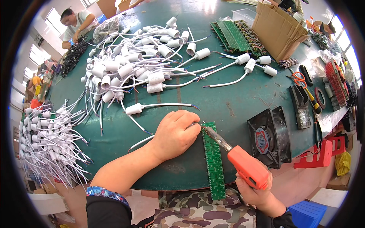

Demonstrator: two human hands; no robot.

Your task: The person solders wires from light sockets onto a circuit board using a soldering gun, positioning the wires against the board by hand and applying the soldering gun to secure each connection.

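My right hand (254, 192) is wrapped round the orange-red handle of a soldering iron (248, 167). The iron's metal shaft slants up and left, its tip at the far end of a long, narrow green circuit board (214, 163). That board lies lengthwise towards me, its near end over the table edge. Beside its far end, my left hand (176, 133) is closed in a pinch close to the iron's tip; what the fingers hold is mostly hidden. Beyond this hand lies a white lamp holder (134, 109) with a white cable and bared coloured wire ends.
A large heap of white lamp holders (125, 70) covers the table's far left, with another bundle (49, 140) at the left edge. A black fan (269, 136) stands right of the board. Farther back are stacked green boards (237, 36), a cardboard box (279, 30) and orange scissors (299, 79).
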